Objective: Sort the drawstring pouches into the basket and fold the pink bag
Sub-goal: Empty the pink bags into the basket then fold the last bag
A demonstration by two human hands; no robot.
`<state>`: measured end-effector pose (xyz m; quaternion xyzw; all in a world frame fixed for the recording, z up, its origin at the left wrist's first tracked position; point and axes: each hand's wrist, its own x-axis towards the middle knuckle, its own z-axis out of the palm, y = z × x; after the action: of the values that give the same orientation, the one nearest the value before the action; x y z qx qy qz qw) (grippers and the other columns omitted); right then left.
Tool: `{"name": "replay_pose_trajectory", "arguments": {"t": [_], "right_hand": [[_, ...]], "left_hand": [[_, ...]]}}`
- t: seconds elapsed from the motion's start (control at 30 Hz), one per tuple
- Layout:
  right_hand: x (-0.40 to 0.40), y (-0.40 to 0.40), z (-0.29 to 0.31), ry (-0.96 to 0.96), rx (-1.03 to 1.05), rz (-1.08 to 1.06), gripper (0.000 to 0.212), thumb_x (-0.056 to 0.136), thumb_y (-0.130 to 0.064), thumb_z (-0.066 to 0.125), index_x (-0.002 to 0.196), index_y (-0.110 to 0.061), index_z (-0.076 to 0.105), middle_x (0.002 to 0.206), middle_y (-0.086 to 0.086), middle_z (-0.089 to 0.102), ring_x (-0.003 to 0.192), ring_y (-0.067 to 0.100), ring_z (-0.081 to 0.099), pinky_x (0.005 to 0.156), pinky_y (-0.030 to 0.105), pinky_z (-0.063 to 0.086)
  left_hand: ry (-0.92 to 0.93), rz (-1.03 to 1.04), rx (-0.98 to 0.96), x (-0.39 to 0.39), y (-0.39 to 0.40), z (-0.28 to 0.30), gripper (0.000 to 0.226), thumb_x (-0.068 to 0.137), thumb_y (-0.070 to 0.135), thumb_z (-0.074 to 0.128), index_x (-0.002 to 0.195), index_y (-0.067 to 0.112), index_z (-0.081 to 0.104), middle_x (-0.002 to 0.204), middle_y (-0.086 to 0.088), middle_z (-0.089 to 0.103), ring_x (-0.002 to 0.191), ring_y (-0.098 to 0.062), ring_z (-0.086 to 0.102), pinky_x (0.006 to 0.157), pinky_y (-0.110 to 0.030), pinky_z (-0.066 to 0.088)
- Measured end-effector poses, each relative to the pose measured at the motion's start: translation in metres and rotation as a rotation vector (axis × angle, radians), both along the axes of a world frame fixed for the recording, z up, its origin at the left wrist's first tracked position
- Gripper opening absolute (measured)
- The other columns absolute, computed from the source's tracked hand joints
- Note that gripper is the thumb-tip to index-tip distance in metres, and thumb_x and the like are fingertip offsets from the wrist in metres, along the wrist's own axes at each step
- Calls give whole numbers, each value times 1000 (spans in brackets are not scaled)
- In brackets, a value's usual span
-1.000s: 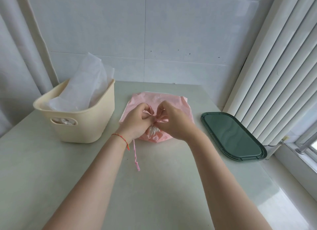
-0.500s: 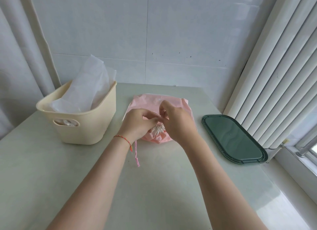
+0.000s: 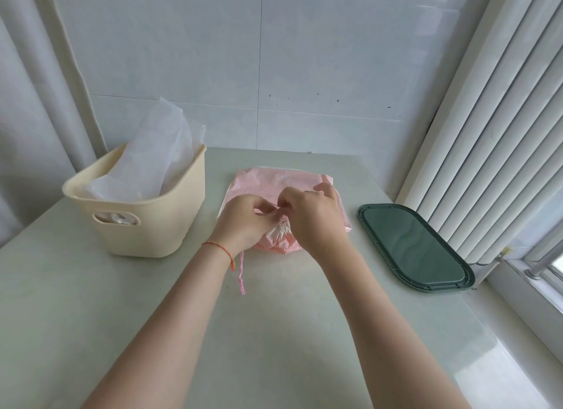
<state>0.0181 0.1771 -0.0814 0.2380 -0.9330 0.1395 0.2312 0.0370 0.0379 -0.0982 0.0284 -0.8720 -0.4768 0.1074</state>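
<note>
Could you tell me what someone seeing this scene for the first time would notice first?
The eye goes to the middle of the table, where the left hand and right hand meet over the gathered mouth of a pink drawstring bag, fingers pinching at it, a pink cord trailing toward the viewer. To the left stands a cream basket with white translucent pouches sticking out; to the right lies a dark green tray.

Pouch (image 3: 278,236): pink, its neck gathered, lies before you on the pink bag (image 3: 274,180).
Basket (image 3: 146,222): cream, upright, left of the bag.
</note>
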Motion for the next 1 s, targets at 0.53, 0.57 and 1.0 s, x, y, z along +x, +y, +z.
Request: {"name": "replay_pose_trajectory", "arguments": {"t": [0.53, 0.57, 1.0], "right_hand": [[-6, 17, 8, -667, -360, 113, 16, 95, -11, 51, 84, -15, 63, 74, -1, 65, 67, 14, 60, 63, 24, 44], [-6, 19, 8, -746, -445, 113, 19, 95, -10, 52, 79, -14, 62, 67, -1, 65, 59, 12, 60, 59, 22, 43], [-12, 21, 0, -1053, -871, 163, 16, 92, -10, 59, 79, -3, 65, 63, 5, 53, 54, 15, 43, 51, 22, 37]], "left_hand": [[275, -5, -320, 1, 7, -5, 5, 88, 15, 65, 92, 17, 67, 86, 9, 58, 80, -15, 57, 68, -25, 40], [271, -19, -285, 1, 8, -5, 7, 90, 16, 64, 96, 19, 63, 86, 13, 57, 78, -12, 58, 68, -25, 42], [308, -37, -176, -4, 4, -11, 15, 77, 11, 77, 74, 17, 63, 90, 9, 49, 62, 1, 53, 64, -7, 38]]}}
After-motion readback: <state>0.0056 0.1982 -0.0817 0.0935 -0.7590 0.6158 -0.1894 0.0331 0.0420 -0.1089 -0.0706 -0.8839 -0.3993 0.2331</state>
